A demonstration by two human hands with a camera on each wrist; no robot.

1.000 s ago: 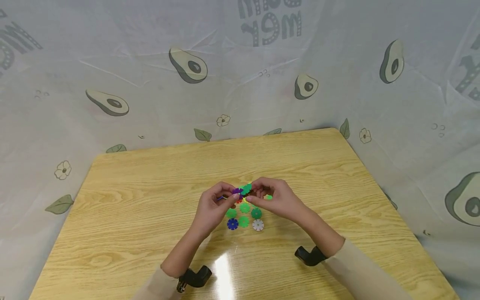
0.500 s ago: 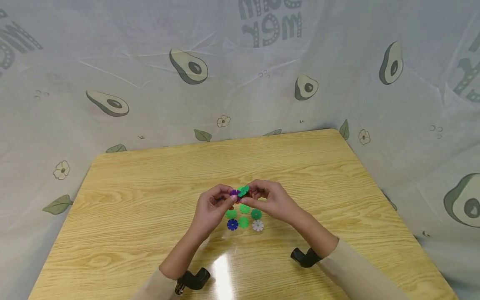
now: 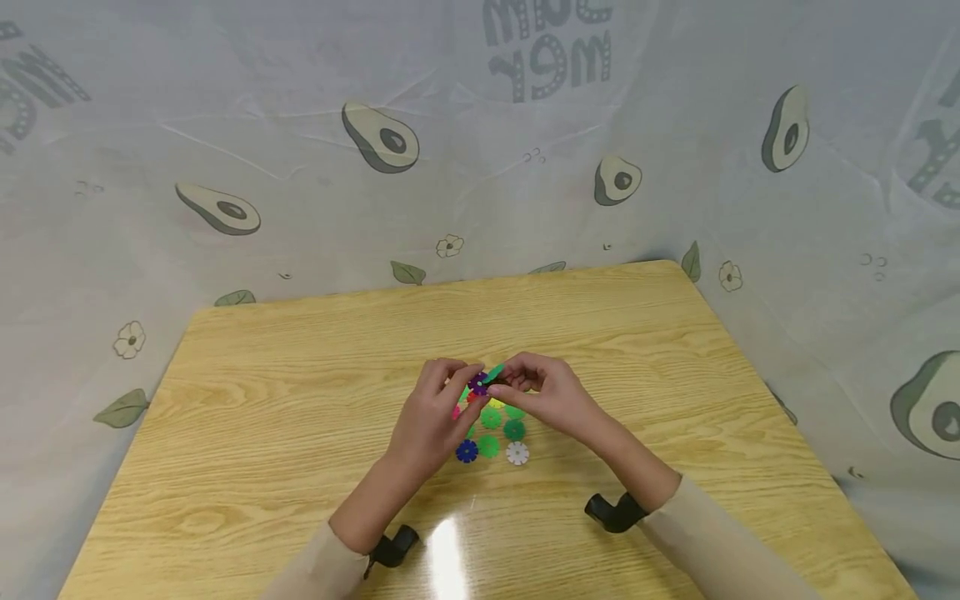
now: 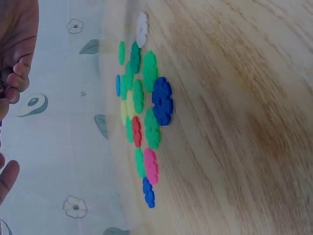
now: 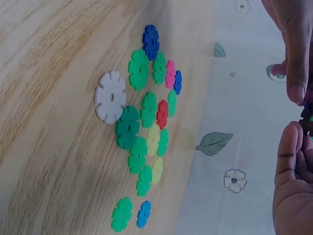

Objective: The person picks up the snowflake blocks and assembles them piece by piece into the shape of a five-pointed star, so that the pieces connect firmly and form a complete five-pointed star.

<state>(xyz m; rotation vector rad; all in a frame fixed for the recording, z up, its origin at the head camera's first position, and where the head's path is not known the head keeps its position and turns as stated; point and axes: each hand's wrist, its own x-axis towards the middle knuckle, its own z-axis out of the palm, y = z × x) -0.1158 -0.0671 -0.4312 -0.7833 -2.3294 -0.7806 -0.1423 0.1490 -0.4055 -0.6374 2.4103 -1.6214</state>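
Observation:
In the head view, my left hand (image 3: 431, 421) pinches a purple notched plastic disc (image 3: 477, 384) between thumb and fingers. Close against it, my right hand (image 3: 551, 396) pinches a green notched disc (image 3: 494, 373), tilted nearly edge-on. Whether their slots interlock cannot be made out. Both are held above a cluster of similar discs on the table. The right wrist view catches a dark toothed disc edge (image 5: 306, 122) at my right fingertips; my left hand (image 5: 296, 54) is above it there. Fingers hide much of the held pieces.
Several flat discs lie below the hands, among them a white disc (image 3: 517, 452), a dark blue disc (image 3: 467, 452), a red disc (image 5: 162, 114) and a pink disc (image 4: 151, 166). The wooden table (image 3: 300, 358) meets a printed cloth (image 3: 300, 167) behind and at the sides.
My left hand has turned so more of its back shows, and the purple disc now faces up towards the head camera. The green disc has tipped more edge-on; the right hand has barely shifted.

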